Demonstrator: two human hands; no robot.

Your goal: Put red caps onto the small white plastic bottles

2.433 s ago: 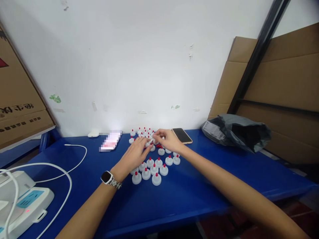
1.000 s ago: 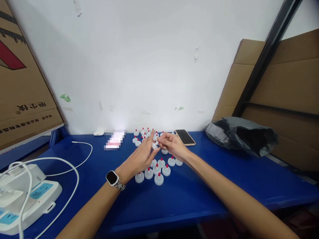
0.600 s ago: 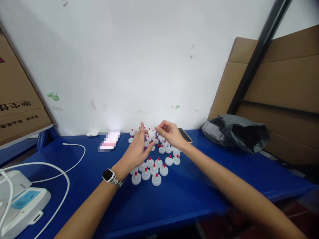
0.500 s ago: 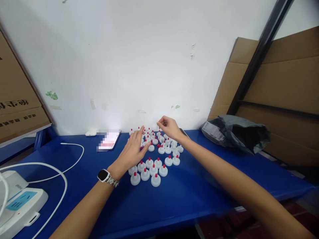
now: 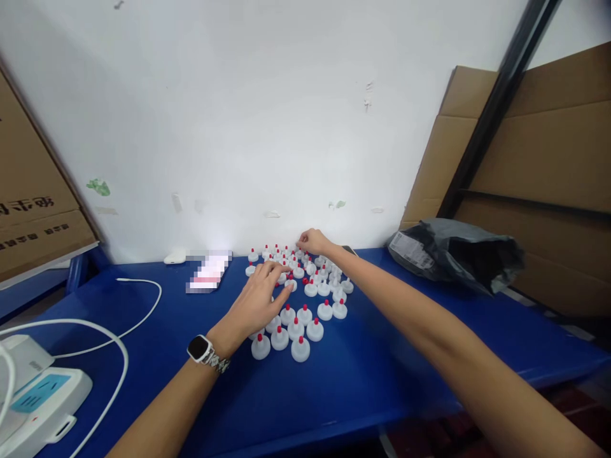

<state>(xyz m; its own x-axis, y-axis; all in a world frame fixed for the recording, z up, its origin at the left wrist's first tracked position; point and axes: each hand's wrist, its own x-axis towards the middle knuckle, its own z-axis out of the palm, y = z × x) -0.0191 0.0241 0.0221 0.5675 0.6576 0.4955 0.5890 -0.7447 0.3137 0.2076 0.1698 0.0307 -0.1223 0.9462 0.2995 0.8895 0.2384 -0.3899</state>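
Observation:
Several white nozzle caps (image 5: 300, 349) with small red tips stand upright on the blue table (image 5: 334, 394), a loose row nearer me and a denser cluster behind. Over the left side of the cluster hovers my left hand (image 5: 260, 296), palm down, thumb and fingers apart, with nothing visible in it. It wears a watch and covers some of the caps. My right hand (image 5: 312, 242) reaches to the cluster's far edge by the wall, thumb and fingertips pinched together among the caps. What sits in that pinch is too small to make out. Loose red tips (image 5: 305, 280) lie amid the cluster.
A phone (image 5: 209, 272) and a white case (image 5: 175, 256) lie at the back left. White cables and a power strip (image 5: 52, 397) occupy the near left. A grey plastic mailer bag (image 5: 453, 254) rests at the right, before cardboard (image 5: 548, 140). The wall bounds the table's back.
My right hand has lowered slightly and moved left to the far caps. My left hand has drawn back a little toward me, its fingers more curled. The view has shifted slightly.

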